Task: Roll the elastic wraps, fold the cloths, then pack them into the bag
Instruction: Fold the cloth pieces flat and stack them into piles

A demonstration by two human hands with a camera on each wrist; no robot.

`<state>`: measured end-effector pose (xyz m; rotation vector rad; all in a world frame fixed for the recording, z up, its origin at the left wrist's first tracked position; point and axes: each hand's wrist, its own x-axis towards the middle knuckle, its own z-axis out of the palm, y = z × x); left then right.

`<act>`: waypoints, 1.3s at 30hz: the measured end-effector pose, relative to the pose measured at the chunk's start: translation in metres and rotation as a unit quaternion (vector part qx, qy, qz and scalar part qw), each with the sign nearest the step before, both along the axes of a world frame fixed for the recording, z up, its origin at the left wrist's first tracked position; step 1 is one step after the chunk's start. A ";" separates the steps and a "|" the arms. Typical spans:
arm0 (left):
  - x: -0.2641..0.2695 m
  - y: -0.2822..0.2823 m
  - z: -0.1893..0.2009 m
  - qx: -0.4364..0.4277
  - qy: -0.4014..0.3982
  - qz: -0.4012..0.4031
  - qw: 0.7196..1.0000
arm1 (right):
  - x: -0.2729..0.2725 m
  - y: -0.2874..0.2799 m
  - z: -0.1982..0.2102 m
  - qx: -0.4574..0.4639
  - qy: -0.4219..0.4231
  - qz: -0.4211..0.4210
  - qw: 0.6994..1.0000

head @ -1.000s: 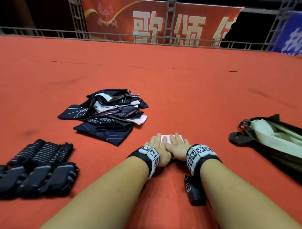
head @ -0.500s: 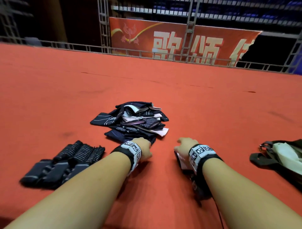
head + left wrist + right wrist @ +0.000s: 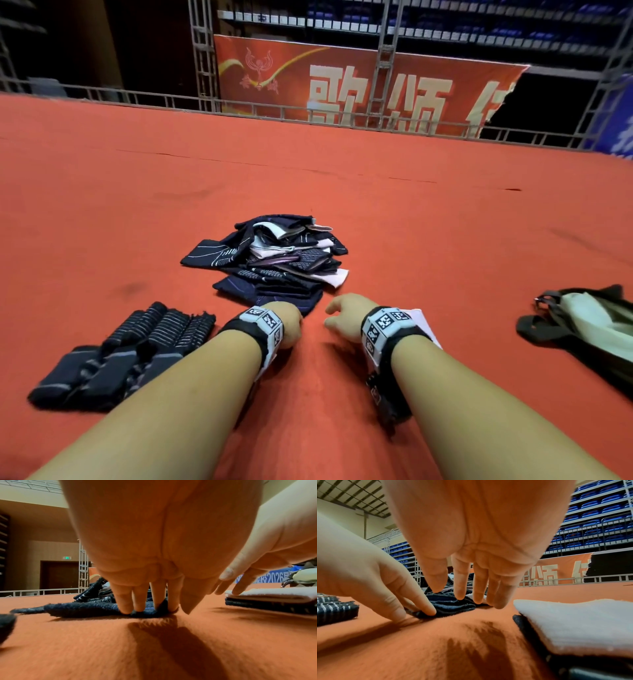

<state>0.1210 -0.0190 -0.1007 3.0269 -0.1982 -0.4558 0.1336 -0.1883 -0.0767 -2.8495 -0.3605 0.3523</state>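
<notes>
A heap of unfolded dark and pale cloths (image 3: 274, 257) lies on the red carpet ahead of me. My left hand (image 3: 290, 323) is at its near corner. There its fingers (image 3: 126, 605) and thumb pinch the edge of a navy cloth (image 3: 85, 609) that lies flat at the bottom of the heap. My right hand (image 3: 340, 317) hovers open just right of it, fingers (image 3: 462, 592) straight and holding nothing. A folded white cloth on a dark one (image 3: 573, 623) lies beside my right wrist. Several rolled dark wraps (image 3: 137, 353) sit at my left.
A dark bag with a pale green lining (image 3: 589, 325) lies open at the right edge. A metal railing (image 3: 308, 113) and a red banner close off the far side of the carpet (image 3: 445, 240).
Both hands have lifted off the folded white cloth they were pressing. The left hand has reached forward to the navy cloth, and the right has slid left off the folded stack.
</notes>
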 end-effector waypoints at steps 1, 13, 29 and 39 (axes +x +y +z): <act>-0.001 0.001 0.003 -0.007 -0.019 0.008 1.000 | -0.001 -0.001 0.002 0.000 0.000 -0.003 1.000; -0.025 0.011 0.102 -0.328 -0.272 0.088 0.900 | -0.028 -0.026 0.040 0.135 -0.026 -0.076 0.988; -0.103 -0.006 0.132 -0.711 -0.023 0.136 0.690 | -0.104 -0.059 0.047 0.573 0.126 -0.095 0.804; -0.125 -0.012 0.086 -0.608 0.016 0.097 0.788 | -0.118 -0.067 0.026 0.549 0.061 -0.141 0.822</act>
